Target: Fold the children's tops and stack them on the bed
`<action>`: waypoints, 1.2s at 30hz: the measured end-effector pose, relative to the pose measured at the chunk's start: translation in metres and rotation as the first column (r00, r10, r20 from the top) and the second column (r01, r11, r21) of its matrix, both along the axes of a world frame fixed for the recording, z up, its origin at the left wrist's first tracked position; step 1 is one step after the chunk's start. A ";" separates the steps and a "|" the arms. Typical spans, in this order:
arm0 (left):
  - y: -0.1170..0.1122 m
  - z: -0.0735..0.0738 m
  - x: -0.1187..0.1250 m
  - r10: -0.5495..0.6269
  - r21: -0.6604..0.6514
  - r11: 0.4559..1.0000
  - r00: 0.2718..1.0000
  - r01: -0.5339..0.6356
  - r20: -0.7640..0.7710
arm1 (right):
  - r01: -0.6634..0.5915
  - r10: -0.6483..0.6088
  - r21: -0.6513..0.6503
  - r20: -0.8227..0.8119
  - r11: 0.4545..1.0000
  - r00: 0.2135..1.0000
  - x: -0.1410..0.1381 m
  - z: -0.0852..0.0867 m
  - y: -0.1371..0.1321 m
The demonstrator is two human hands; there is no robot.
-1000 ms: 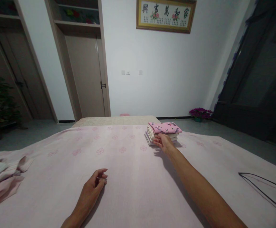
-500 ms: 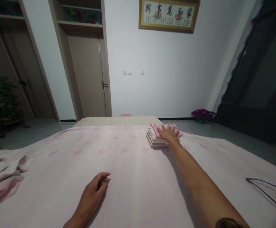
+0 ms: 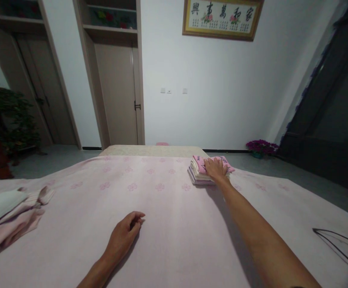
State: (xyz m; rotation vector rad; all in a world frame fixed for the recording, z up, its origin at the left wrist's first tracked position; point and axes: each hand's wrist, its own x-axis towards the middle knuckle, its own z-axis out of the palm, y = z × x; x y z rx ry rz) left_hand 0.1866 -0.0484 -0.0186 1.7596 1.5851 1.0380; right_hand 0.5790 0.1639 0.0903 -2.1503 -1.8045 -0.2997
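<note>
My right hand (image 3: 216, 170) lies flat with spread fingers on top of a stack of folded clothes (image 3: 195, 176). The uppermost piece is a pink garment (image 3: 200, 163) with dark lettering; cream and pale lilac layers show beneath it. My left hand (image 3: 125, 232) rests on the pink flower-patterned cloth (image 3: 174, 240), nearer to me. Its fingers are loosely bent, the thumb stands apart from them, and nothing is visible in it.
Loose pink and white clothes (image 3: 10, 218) lie in a heap at the left. A black wire hanger (image 3: 331, 240) is at the right edge. Beyond the cloth are a door (image 3: 116, 94), purple flowers (image 3: 261, 147) on the floor and a leafy plant (image 3: 7, 120).
The view has turned slightly to the left, so more of the clothes heap shows. My left hand's fingers have straightened a little; my right hand stays on the stack.
</note>
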 end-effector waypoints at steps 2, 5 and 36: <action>-0.001 0.001 0.000 0.000 0.013 1.000 1.000 0.000 -0.006 | -0.029 0.036 0.157 -0.041 0.987 0.998 -0.011 -0.005 -0.016; -0.003 0.004 0.002 0.000 0.018 1.000 1.000 0.000 -0.001 | -0.241 0.276 0.319 -0.069 0.917 0.959 -0.037 -0.021 -0.051; -0.031 0.068 -0.252 0.969 0.560 0.240 0.158 -0.793 -0.191 | -0.519 0.522 -0.075 0.022 0.851 0.853 -0.103 -0.121 -0.193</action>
